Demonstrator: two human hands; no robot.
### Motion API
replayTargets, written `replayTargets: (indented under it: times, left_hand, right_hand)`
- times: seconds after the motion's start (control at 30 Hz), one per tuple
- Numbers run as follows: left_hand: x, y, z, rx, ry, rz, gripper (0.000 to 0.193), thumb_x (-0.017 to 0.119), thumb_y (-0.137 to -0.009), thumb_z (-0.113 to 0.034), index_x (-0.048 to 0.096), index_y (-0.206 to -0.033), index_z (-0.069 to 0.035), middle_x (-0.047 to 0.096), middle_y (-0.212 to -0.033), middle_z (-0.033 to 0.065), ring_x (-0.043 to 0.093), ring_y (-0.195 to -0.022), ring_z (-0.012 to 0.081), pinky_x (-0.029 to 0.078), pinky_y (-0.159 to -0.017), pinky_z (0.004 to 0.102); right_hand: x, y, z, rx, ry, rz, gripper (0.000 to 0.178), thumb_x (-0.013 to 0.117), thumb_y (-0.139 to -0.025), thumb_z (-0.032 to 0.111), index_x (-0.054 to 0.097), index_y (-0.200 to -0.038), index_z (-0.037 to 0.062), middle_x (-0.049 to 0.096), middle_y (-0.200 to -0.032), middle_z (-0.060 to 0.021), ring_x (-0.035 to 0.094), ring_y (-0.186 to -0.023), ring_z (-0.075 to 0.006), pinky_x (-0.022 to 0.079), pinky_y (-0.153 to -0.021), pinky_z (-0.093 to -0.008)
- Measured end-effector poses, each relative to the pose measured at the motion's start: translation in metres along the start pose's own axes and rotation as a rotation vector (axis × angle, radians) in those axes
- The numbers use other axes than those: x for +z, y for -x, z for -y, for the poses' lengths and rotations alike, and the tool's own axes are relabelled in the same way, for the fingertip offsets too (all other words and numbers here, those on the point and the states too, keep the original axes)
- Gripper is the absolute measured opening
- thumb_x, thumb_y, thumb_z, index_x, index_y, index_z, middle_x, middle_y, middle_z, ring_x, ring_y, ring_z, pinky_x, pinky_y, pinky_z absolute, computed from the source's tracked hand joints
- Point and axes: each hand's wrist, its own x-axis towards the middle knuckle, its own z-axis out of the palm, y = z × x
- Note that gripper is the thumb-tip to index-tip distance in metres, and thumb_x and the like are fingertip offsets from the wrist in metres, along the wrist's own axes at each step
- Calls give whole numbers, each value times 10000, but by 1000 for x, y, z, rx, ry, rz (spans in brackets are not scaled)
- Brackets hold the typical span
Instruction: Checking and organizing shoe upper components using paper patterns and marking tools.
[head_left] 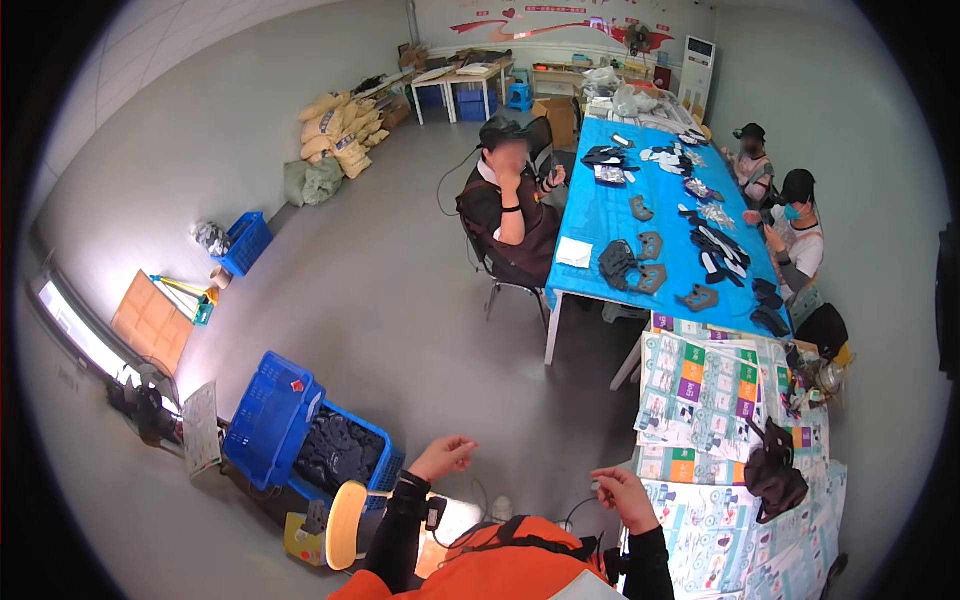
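My left hand [445, 458] is raised in front of my orange top, fingers drawn together and pointing right. Level with it, further right, my right hand [627, 498] points left with thumb and forefinger close together. A wide gap of floor shows between the two hands. Whatever the fingertips pinch, if anything, is too small to make out. Nearest my left hand is a blue crate [376, 452] full of dark grey pieces. To the right of my right hand is a table [690, 515] covered with printed sheets.
A blue crate [270, 420] leans on the filled one. A wooden chair back [346, 525] stands by my left arm. A black bag-like item [775, 470] lies on the sheets. Beyond, several people sit around a blue-covered table [600, 215] bearing dark and grey pieces. Sacks [340, 135] lie along the wall.
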Motion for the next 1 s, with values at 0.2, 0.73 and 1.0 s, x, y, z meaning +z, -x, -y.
replayTargets:
  times: [0.2,0.73,1.0]
  left_hand:
    - [9,3,1,-32,17,19,308,538,-887,-300,567,-1054,-43,564,-763,-6,544,-679,58,462,-615,197]
    - [15,6,9,-70,23,30,294,510,-903,-299,574,-1043,-48,567,-717,-9,530,-614,55,426,-566,180]
    - [19,3,13,-92,61,35,290,527,-893,-305,576,-1027,-53,573,-726,-4,540,-611,61,426,-558,179]
  right_hand:
    - [-1,1,-3,8,-5,-14,189,495,-845,131,578,-977,25,521,-609,6,462,-529,-67,353,-497,-193]
    - [-3,-2,-18,13,-27,-29,180,494,-841,112,574,-972,17,517,-600,-3,459,-513,-73,345,-478,-201]
    - [-8,-2,-25,27,-39,-37,182,503,-837,119,575,-969,17,520,-603,2,460,-512,-71,346,-478,-200]
